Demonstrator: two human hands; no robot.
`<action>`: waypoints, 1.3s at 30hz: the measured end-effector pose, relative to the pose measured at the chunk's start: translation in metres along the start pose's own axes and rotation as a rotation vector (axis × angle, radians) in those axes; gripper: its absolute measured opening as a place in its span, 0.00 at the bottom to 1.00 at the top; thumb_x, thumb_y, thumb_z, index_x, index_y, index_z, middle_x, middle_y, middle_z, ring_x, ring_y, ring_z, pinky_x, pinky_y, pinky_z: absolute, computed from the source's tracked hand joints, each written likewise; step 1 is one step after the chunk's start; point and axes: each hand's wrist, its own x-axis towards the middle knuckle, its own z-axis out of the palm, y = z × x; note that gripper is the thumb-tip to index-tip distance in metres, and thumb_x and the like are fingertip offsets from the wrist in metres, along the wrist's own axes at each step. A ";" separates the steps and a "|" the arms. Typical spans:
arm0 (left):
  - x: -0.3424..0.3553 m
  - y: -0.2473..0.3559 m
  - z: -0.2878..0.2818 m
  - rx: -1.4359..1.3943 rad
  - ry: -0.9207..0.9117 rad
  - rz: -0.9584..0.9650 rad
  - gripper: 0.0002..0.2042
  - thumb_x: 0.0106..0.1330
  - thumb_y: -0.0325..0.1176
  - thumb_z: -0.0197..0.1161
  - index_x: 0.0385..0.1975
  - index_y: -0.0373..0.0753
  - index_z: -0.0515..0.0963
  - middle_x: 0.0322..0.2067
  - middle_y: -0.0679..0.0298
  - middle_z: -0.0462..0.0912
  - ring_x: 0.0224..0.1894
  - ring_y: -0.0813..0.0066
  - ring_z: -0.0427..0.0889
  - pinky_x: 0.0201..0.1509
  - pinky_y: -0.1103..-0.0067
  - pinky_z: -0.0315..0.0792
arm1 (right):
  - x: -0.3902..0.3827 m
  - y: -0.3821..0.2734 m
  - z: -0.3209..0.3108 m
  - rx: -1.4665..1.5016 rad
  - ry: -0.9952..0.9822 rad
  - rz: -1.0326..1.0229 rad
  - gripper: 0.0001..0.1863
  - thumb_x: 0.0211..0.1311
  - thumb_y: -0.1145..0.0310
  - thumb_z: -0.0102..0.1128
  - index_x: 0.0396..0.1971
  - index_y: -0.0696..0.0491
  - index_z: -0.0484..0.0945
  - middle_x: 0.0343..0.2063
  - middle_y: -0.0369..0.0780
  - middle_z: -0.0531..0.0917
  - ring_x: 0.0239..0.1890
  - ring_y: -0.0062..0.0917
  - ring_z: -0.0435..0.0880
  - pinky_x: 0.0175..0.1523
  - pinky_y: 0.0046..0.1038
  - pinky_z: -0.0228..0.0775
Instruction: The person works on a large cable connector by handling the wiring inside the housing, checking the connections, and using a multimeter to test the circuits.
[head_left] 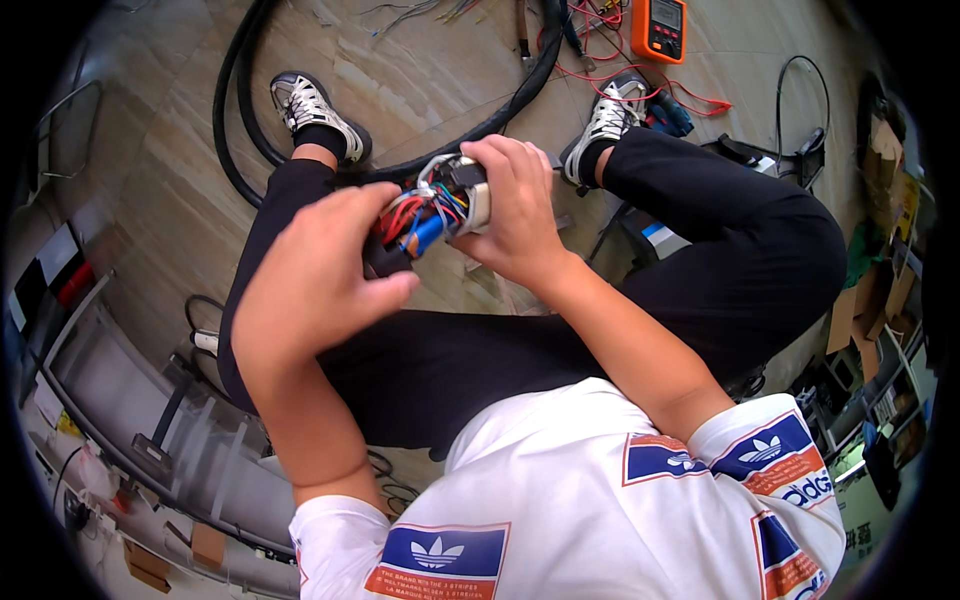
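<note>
Between my hands, above my lap, is an open cable connector (pixel 428 218) with red, blue, yellow and white wires bunched in its middle. My left hand (pixel 310 270) is closed round its black end, the thumb along the near side. On the other end, a grey and black block, the fingers and thumb of my right hand (pixel 515 205) are closed. My palms and fingers hide part of both ends. A thick black cable (pixel 233 125) loops over the floor and passes behind the connector; whether they join, I cannot tell.
An orange multimeter (pixel 658 28) with red test leads (pixel 690 98) lies at the far right, near a teal power tool (pixel 668 113). A hand tool (pixel 523 35) is on the tiled floor (pixel 160 150). Cardboard boxes (pixel 850 315) stand right; a metal-framed rack (pixel 110 340) stands left.
</note>
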 end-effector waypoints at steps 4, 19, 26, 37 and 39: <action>0.017 0.002 -0.012 -0.012 -0.060 0.040 0.27 0.44 0.35 0.73 0.45 0.26 0.80 0.31 0.47 0.83 0.35 0.54 0.83 0.43 0.69 0.76 | 0.001 -0.014 -0.019 0.027 -0.031 0.032 0.51 0.35 0.66 0.81 0.64 0.55 0.64 0.57 0.47 0.73 0.62 0.46 0.71 0.68 0.43 0.59; -0.013 0.088 0.020 0.326 -0.015 0.026 0.23 0.44 0.34 0.71 0.41 0.28 0.81 0.29 0.46 0.82 0.35 0.50 0.82 0.42 0.67 0.76 | -0.047 -0.086 -0.092 1.774 -0.381 1.255 0.26 0.72 0.44 0.57 0.54 0.51 0.75 0.44 0.40 0.84 0.50 0.28 0.84 0.59 0.43 0.74; -0.048 0.110 0.075 0.155 0.010 -0.098 0.29 0.51 0.35 0.74 0.52 0.29 0.74 0.42 0.48 0.82 0.43 0.46 0.82 0.46 0.62 0.77 | -0.071 -0.087 -0.075 1.776 -0.066 1.447 0.18 0.68 0.51 0.67 0.48 0.47 0.77 0.43 0.36 0.82 0.46 0.23 0.81 0.54 0.30 0.75; -0.036 0.077 0.095 -0.510 0.132 -0.018 0.25 0.61 0.33 0.70 0.56 0.26 0.75 0.53 0.42 0.80 0.52 0.50 0.85 0.55 0.68 0.78 | -0.044 -0.054 -0.102 1.488 -0.203 1.677 0.13 0.67 0.61 0.68 0.43 0.54 0.80 0.38 0.38 0.85 0.41 0.24 0.85 0.47 0.30 0.80; -0.038 0.064 0.090 -0.901 0.037 -0.187 0.18 0.67 0.28 0.65 0.54 0.26 0.75 0.52 0.49 0.81 0.53 0.66 0.84 0.55 0.74 0.80 | -0.038 -0.053 -0.111 1.365 -0.281 1.726 0.13 0.66 0.64 0.69 0.44 0.55 0.79 0.39 0.38 0.85 0.41 0.25 0.85 0.47 0.30 0.80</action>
